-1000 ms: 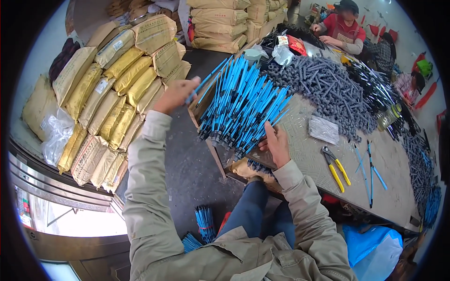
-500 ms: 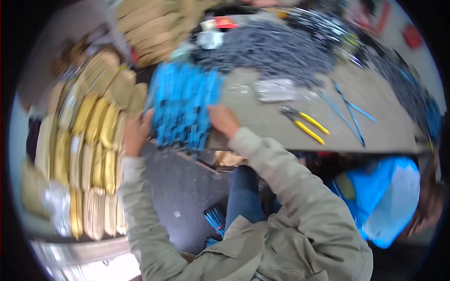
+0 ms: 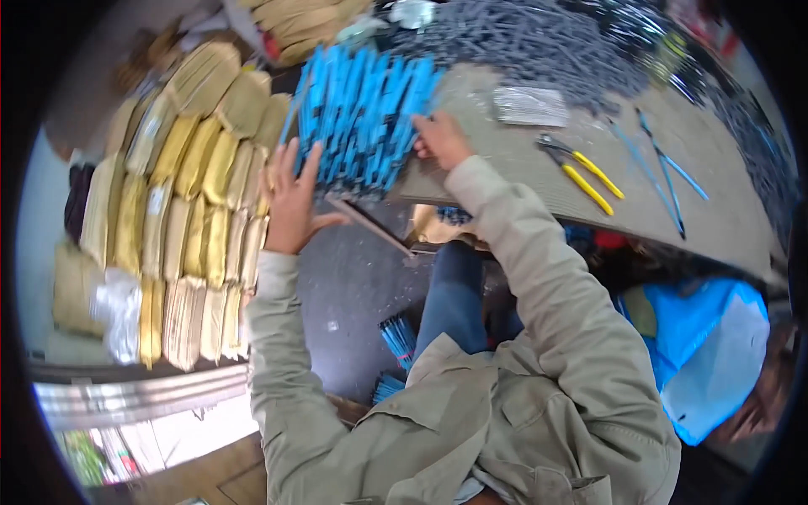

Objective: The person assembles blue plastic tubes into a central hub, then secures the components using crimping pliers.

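A wide pile of slim blue sticks with black parts [image 3: 366,109] lies across the table's left end, its sticks running away from me. My left hand [image 3: 292,198] is at the pile's near left corner, fingers spread and thumb stretched out, with nothing in it. At the right edge of the pile is my right hand [image 3: 443,139], its fingers curled in toward the sticks. Whether those fingers grip a stick is hidden. Yellow-handled pliers [image 3: 581,172] lie on the table to the right, beside a clear plastic packet [image 3: 530,106].
Stacked brown and yellow paper packets [image 3: 181,160] fill the left side. A heap of grey strips [image 3: 522,42] covers the table's [image 3: 673,210] far part. Loose blue sticks [image 3: 665,172] lie at right. Below are a blue-and-white bag [image 3: 715,353] and blue bundles [image 3: 397,338] near my leg.
My left hand has come off the pile's side and spread its fingers. The right hand stays at the right edge with fingers curled. The view has shifted, and the pile's sticks look more fanned.
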A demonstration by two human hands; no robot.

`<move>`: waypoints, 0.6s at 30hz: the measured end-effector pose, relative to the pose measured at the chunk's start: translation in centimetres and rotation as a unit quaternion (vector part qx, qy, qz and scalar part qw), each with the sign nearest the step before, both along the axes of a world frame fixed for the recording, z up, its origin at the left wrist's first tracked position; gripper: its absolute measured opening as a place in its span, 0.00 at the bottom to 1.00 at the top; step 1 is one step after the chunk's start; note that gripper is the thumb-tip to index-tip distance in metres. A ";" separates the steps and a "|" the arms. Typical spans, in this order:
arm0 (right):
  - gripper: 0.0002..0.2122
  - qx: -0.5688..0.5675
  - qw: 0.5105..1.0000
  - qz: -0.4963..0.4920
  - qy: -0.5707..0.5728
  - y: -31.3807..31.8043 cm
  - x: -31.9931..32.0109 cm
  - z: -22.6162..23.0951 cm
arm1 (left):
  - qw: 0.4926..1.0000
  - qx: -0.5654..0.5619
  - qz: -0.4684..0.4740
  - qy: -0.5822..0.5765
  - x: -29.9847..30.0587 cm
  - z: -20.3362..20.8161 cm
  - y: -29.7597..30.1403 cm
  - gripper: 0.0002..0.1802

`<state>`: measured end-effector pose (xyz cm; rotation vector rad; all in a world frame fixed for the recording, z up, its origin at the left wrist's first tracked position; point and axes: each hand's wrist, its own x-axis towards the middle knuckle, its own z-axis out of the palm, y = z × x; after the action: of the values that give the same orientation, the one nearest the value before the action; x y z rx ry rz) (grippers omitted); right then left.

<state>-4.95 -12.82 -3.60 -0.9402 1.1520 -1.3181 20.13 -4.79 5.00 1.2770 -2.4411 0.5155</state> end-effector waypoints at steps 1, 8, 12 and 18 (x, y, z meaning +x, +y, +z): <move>0.14 -0.006 1.000 -0.002 -0.027 0.0 0.5 0.0 | 1.000 -0.003 0.022 -0.005 0.6 0.0 0.6 0.62; 0.15 -0.039 0.998 -0.034 -0.043 -0.3 -1.3 -0.5 | 0.990 -0.094 -0.035 0.097 -1.1 -1.6 0.4 0.60; 0.18 0.019 0.989 -0.045 -0.136 2.4 1.1 1.2 | 0.967 -0.189 -0.058 0.163 1.0 -4.5 2.8 0.58; 0.25 -0.190 0.918 -0.196 0.287 2.9 -1.6 -0.7 | 0.909 -0.224 -0.158 0.314 -5.2 -8.0 5.4 0.50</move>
<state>-6.56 -9.90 -4.29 -1.5046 1.6279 -1.6861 14.94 0.63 -3.02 0.6909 -1.7928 0.4476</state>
